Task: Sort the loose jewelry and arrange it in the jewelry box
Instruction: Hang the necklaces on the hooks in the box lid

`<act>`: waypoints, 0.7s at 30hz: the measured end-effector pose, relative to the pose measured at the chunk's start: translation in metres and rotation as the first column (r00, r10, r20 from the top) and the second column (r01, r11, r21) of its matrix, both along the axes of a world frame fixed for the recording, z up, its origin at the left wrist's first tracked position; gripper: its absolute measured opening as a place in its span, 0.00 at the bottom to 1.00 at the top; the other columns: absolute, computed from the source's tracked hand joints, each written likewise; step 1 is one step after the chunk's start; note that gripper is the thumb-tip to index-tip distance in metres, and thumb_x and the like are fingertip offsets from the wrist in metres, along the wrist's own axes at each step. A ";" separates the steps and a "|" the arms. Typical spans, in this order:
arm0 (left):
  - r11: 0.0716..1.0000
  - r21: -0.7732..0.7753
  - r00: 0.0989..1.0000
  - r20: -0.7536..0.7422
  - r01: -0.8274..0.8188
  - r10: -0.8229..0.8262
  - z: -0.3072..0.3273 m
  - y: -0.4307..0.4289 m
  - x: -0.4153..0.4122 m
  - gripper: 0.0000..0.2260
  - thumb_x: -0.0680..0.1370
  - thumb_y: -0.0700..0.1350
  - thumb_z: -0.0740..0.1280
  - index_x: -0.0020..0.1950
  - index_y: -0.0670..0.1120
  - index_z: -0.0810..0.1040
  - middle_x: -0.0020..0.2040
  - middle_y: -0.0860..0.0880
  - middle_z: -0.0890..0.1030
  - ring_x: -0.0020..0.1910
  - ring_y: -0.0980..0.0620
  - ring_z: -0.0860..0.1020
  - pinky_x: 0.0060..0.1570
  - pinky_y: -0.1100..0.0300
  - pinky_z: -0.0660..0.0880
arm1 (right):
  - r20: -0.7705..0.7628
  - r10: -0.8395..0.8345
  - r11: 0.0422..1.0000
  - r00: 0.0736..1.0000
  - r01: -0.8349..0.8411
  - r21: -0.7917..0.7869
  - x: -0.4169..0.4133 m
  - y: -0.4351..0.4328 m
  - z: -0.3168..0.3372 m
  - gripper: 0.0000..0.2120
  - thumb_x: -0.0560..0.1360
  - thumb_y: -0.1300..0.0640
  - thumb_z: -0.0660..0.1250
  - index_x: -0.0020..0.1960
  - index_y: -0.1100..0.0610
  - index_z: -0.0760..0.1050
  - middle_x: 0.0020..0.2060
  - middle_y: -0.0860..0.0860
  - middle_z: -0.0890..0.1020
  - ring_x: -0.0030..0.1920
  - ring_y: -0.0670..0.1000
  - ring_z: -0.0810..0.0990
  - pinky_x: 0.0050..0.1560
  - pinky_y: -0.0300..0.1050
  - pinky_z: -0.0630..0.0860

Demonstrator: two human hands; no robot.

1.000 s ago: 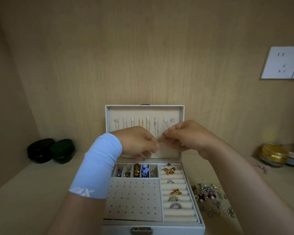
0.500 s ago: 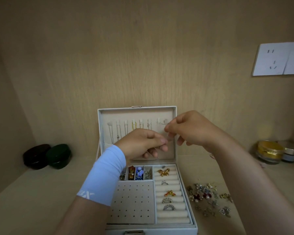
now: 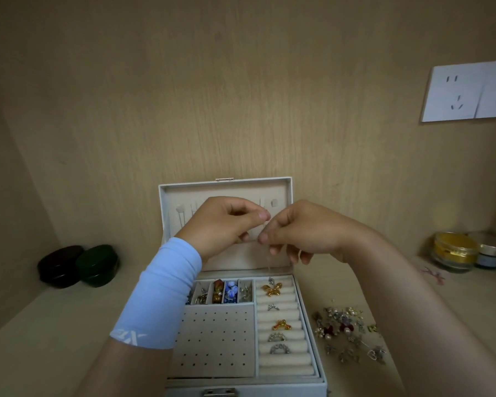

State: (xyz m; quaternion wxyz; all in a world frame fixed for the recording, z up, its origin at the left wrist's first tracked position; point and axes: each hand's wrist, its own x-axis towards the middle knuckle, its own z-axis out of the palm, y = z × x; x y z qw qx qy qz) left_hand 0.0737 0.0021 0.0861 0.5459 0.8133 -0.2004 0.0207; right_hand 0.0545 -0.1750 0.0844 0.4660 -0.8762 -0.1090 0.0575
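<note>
Two hands meet in front of the upright lid (image 3: 226,188) of an open jewelry box (image 3: 322,379), which stands on a pale wooden worktop (image 3: 55,325) close to the far wall. The left hand (image 3: 224,224), with a light blue sleeve (image 3: 161,293) over its wrist, has its fingers curled and its thumb and forefinger pinched together. The right hand (image 3: 301,232) pinches just beside it, so the fingertips nearly touch. Between them they seem to hold a fine chain (image 3: 269,262), seen only as a faint thread hanging from the pinch toward the tray. Other chains hang from hooks in the lid, partly hidden behind the left hand.

Such a chain is probably very light, limp and slippery, quick to tangle or snag, and its links could break under a tug. It is best held by the fingertips close to the clasp or the loop meant for a hook, while the other hand keeps the slack straight.

In the tray, several rings sit in the ring rolls (image 3: 281,365) on the right. Small compartments (image 3: 229,292) at the far left hold beads and small metal pieces, and a perforated panel (image 3: 215,339) lies near left. A pile of loose jewelry (image 3: 347,333) lies on the worktop just right of the box, not touched by either hand.
</note>
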 end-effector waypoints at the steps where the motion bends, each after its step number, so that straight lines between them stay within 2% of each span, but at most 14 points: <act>1: 1.000 0.007 1.000 0.008 -0.012 0.012 -0.001 0.002 0.001 0.05 0.77 0.43 0.70 0.49 0.46 0.85 0.36 0.59 0.83 0.29 0.62 0.76 0.29 0.72 0.70 | 0.016 -0.015 0.999 1.000 0.015 0.033 0.001 -0.002 0.001 0.07 0.79 0.57 0.69 0.50 0.58 0.85 0.37 0.52 0.84 0.28 0.48 0.76 0.27 0.39 0.73; 4: 0.996 0.085 0.999 0.002 -0.033 0.033 -0.005 0.008 0.007 0.07 0.80 0.46 0.67 0.52 0.49 0.84 0.43 0.51 0.84 0.33 0.59 0.78 0.32 0.68 0.72 | 0.085 -0.074 0.986 0.994 0.060 0.157 0.004 -0.003 0.001 0.07 0.80 0.59 0.68 0.50 0.59 0.85 0.37 0.52 0.84 0.27 0.47 0.77 0.27 0.40 0.74; 6: 0.972 0.227 0.998 0.032 -0.057 0.051 -0.011 0.012 0.013 0.08 0.81 0.47 0.65 0.55 0.50 0.83 0.46 0.50 0.84 0.38 0.57 0.79 0.40 0.65 0.76 | 0.131 -0.127 0.966 0.983 0.093 0.240 0.009 -0.002 -0.002 0.06 0.79 0.60 0.69 0.51 0.60 0.84 0.37 0.52 0.84 0.27 0.47 0.77 0.26 0.40 0.74; 8: 0.907 0.413 0.996 0.069 -0.083 0.060 -0.017 0.013 0.018 0.09 0.80 0.47 0.65 0.56 0.51 0.83 0.50 0.53 0.83 0.46 0.56 0.79 0.54 0.60 0.76 | 0.164 -0.184 0.943 0.969 0.127 0.308 0.014 0.000 -0.004 0.05 0.79 0.60 0.69 0.51 0.60 0.84 0.37 0.52 0.84 0.26 0.47 0.77 0.25 0.40 0.73; 11: 0.783 0.608 0.991 0.098 -0.134 0.094 -0.023 0.008 0.019 0.10 0.80 0.51 0.65 0.58 0.53 0.82 0.58 0.55 0.81 0.57 0.54 0.77 0.63 0.57 0.71 | 0.213 -0.252 0.920 0.944 0.166 0.354 0.019 0.004 -0.007 0.05 0.79 0.60 0.70 0.48 0.59 0.84 0.37 0.53 0.85 0.25 0.47 0.76 0.23 0.40 0.70; 16: 0.639 0.751 0.986 0.151 -0.164 0.075 -0.026 -0.001 0.015 0.13 0.79 0.53 0.64 0.58 0.49 0.81 0.57 0.51 0.80 0.55 0.49 0.79 0.59 0.51 0.76 | 0.287 -0.343 0.901 0.894 0.226 0.371 0.027 0.012 -0.014 0.04 0.78 0.61 0.70 0.47 0.59 0.84 0.38 0.51 0.86 0.25 0.50 0.75 0.22 0.36 0.68; 19: 0.611 0.774 0.985 0.158 -0.166 0.067 -0.027 -0.005 0.013 0.14 0.79 0.52 0.65 0.57 0.46 0.82 0.57 0.47 0.80 0.54 0.46 0.80 0.57 0.50 0.78 | 0.340 -0.350 0.919 0.873 0.251 0.303 0.032 0.014 -0.019 0.04 0.77 0.61 0.71 0.48 0.56 0.85 0.40 0.50 0.86 0.25 0.49 0.76 0.26 0.38 0.73; 21: 0.611 0.777 0.987 0.149 -0.151 0.055 -0.024 -0.004 0.013 0.14 0.78 0.52 0.66 0.56 0.44 0.82 0.57 0.46 0.80 0.54 0.46 0.80 0.57 0.50 0.78 | 0.389 -0.334 0.939 0.859 0.267 0.217 0.036 0.015 -0.025 0.04 0.77 0.60 0.72 0.48 0.54 0.85 0.40 0.47 0.86 0.25 0.43 0.77 0.29 0.36 0.74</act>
